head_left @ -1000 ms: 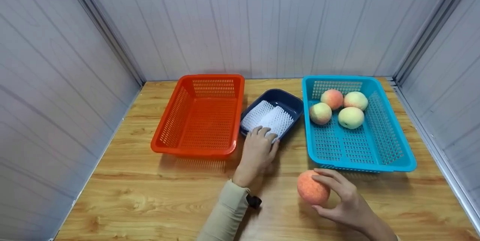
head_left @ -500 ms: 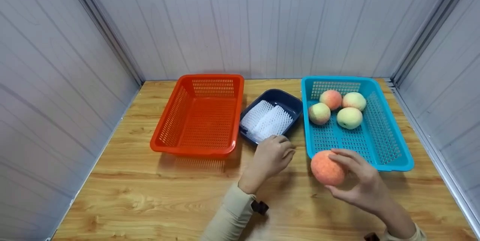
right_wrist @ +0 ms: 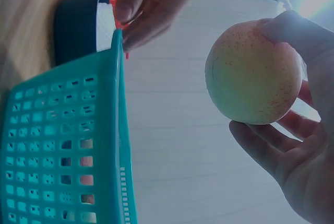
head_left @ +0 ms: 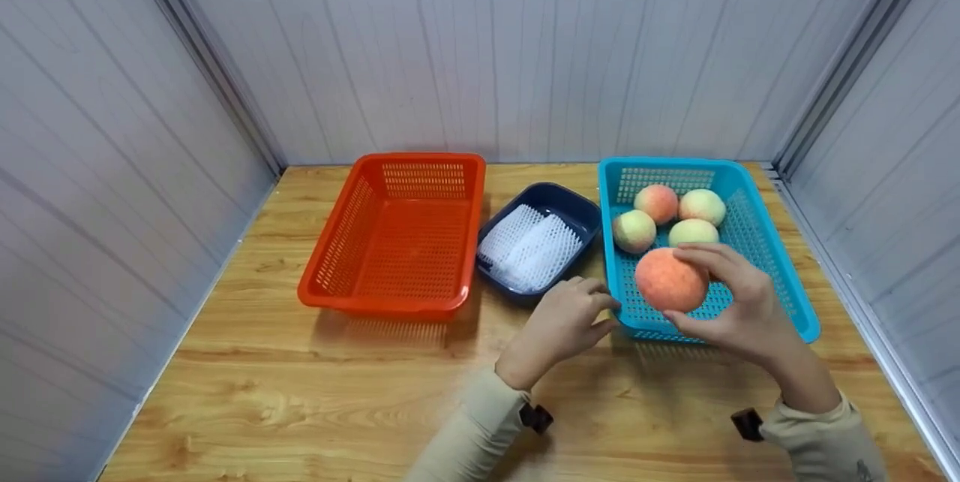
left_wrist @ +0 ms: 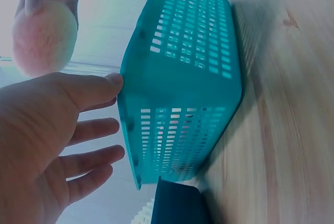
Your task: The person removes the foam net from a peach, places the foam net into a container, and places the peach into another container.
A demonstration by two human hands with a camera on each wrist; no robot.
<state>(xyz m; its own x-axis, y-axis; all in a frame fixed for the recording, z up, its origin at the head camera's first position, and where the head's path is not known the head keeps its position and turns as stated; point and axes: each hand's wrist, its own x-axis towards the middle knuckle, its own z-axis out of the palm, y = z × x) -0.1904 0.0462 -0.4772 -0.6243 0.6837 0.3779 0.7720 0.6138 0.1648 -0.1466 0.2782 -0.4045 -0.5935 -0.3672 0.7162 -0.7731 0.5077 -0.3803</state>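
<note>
My right hand pinches a pink-orange peach between thumb and fingers, above the front part of the turquoise basket. In the right wrist view, this peach shows a yellowish side. Several other peaches lie toward the back of that basket; the held one partly covers one of them in the head view. My left hand is at the basket's front left corner, fingers loosely extended and holding nothing. Its thumb is at the rim; whether it touches cannot be told.
Between the baskets sits a navy tray holding white foam nets. To its left stands a red-orange basket with nothing visible in it. Pale panel walls enclose the back and sides of the wooden table.
The right hand has carried the peach from in front of the turquoise basket up and over it. The left hand has left the foam nets and moved right to the basket's corner.
</note>
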